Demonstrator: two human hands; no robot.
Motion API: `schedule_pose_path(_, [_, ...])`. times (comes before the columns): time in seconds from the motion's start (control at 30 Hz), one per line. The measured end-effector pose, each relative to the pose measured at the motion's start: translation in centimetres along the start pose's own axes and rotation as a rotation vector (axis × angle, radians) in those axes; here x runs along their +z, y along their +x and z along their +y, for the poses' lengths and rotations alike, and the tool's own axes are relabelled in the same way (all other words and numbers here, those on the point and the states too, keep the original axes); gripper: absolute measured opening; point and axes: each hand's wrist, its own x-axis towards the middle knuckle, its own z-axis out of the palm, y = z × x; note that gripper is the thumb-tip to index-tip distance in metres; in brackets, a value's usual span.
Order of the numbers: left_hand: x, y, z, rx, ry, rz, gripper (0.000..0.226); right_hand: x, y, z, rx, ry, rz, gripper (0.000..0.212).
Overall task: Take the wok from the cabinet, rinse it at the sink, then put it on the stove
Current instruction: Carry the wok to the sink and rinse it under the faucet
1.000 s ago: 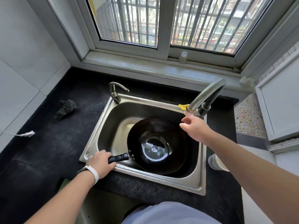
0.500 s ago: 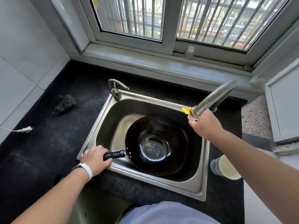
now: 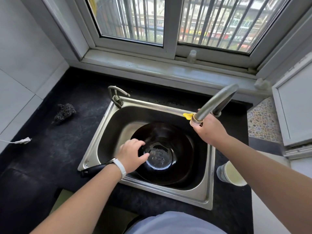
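Note:
A black wok (image 3: 175, 146) lies in the steel sink (image 3: 208, 179) with a pool of water in its bottom. Its black handle (image 3: 92, 170) sticks out over the sink's front left rim. My left hand (image 3: 132, 153), with a white wristband, hovers over the wok's left inner side, fingers spread and holding nothing. My right hand (image 3: 208, 128) grips the end of the grey tap spout (image 3: 217, 102), beside a yellow lever (image 3: 187, 115), at the sink's back right.
A dark scouring pad (image 3: 65, 112) lies on the black counter (image 3: 42, 149) to the left. A white plug and cord (image 3: 22, 141) rest near the left wall. A paper cup (image 3: 231, 174) stands right of the sink. A small second tap (image 3: 116, 95) sits at the sink's back left corner.
My left hand has let go of the wok's handle and moved right, over the inside of the wok. My right hand stays on the tap spout.

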Motion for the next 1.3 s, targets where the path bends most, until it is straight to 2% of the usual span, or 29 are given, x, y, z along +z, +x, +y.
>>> schedule_pose_path(0.13, [-2.1,2.0,6.4,0.121,-0.239,0.118,0.045,0.1,0.4,0.7,-0.010,0.000,-0.038,0.026])
schedule_pose_path(0.23, [-5.2,3.3,11.4,0.194,-0.474,0.235,0.032,0.3,0.4,0.7,-0.028,-0.004,-0.023,0.029])
schedule_pose_path(0.3, [-7.2,4.1,14.0,0.318,-0.496,0.279,0.035,0.5,0.4,0.6,-0.048,0.017,-0.025,0.032])
schedule_pose_path(0.37, [-8.1,4.4,15.7,0.509,-0.416,0.255,0.041,0.7,0.5,0.7,-0.059,0.037,-0.038,0.036])
schedule_pose_path(0.43, [-8.3,4.5,16.6,0.610,-0.364,0.227,0.042,0.5,0.5,0.8,-0.057,0.056,-0.055,0.038])
schedule_pose_path(0.57, [-8.2,4.1,16.7,0.615,-0.385,0.252,0.044,0.6,0.4,0.7,-0.065,0.054,-0.112,0.040])
schedule_pose_path(0.73, [-8.3,4.5,17.2,0.604,-0.299,0.320,0.039,0.6,0.5,1.2,-0.078,-0.009,-0.179,0.068])
schedule_pose_path(0.8, [-8.4,4.4,17.1,0.597,-0.292,0.324,0.039,0.3,0.5,1.4,-0.077,-0.029,-0.212,0.073])
schedule_pose_path(1.3, [-8.3,3.7,16.8,0.563,-0.276,0.335,0.037,-0.1,0.6,2.3,-0.098,-0.128,-0.324,0.069])
